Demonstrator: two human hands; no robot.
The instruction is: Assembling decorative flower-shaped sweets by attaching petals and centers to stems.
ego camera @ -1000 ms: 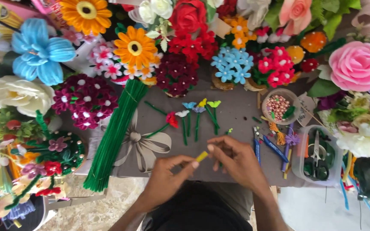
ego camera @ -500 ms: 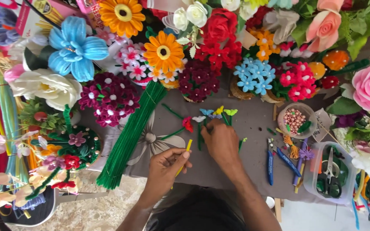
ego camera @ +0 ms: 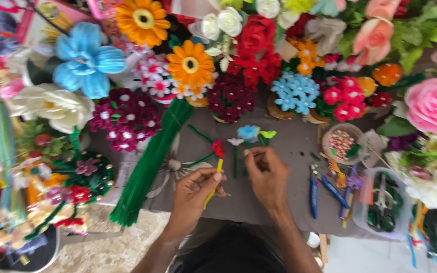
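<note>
Both forearms are bare, with no sleeves, watch or rings in view on the left hand (ego camera: pixel 194 188) or right hand (ego camera: pixel 266 177). Dark clothing covers the lap.

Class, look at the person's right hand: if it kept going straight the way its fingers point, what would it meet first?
The right hand points away from the body, so it would probably meet the small blue flower on its green stem first, though depth is hard to judge.
</note>
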